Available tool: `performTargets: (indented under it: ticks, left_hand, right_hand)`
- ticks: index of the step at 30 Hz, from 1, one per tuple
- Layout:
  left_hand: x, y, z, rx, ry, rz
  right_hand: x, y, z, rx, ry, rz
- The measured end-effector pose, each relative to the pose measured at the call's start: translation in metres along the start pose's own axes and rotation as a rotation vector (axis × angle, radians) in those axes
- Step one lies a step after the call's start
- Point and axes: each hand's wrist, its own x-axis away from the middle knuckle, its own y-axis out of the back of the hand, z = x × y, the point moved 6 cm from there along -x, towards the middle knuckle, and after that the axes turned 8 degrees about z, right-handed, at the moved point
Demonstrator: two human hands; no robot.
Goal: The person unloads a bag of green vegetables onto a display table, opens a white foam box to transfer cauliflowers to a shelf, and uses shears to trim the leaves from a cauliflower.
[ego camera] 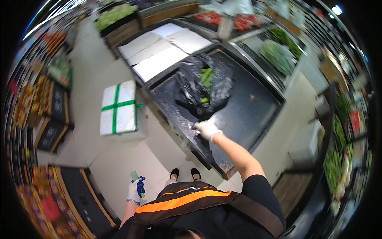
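My right hand [207, 129], in a white work glove, grips the near edge of a black plastic bag [219, 80] on a dark display table [253, 116]. The bag is crumpled and partly open. Green vegetables [206, 78] show through its opening, but most of the contents are hidden. Down by my left side, my left hand [135, 189] wears a white glove with a blue-coated palm. Its fingers are closed around a flat, pale green object [134, 175], too small to identify.
A white foam box [109, 107] with green tape stands left of the table. White sheets [167, 44] cover the adjoining display section. Bagged greens [276, 55] lie on a stand at the right, and red produce [244, 22] sits behind. Packaged goods on shelves [32, 101] line the left.
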Motion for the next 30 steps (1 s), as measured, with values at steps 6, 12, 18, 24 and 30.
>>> performTargets:
  ticks: [6, 12, 18, 24, 30]
  left_hand:
    - [-0.110, -0.115, -0.070, -0.590, 0.093, 0.439]
    - [-0.170, -0.231, -0.067, -0.775, 0.023, 0.654]
    - [-0.064, -0.354, 0.046, -0.936, -0.034, 0.951]
    - [0.089, -0.359, 0.268, -1.161, 0.124, 1.286]
    - [0.145, -0.325, 0.454, -1.364, 0.243, 1.269]
  right_hand:
    - [0.153, -0.066, 0.021, -0.292, -0.535, -0.220]
    - [0.361, -0.129, 0.086, -0.490, -0.992, -0.775]
    - [0.568, -0.263, 0.242, -0.819, -1.698, -0.571]
    - [0.726, -0.519, 0.488, -1.192, -2.097, -0.179]
    - [0.808, -0.634, 0.697, -1.676, -2.453, -0.416]
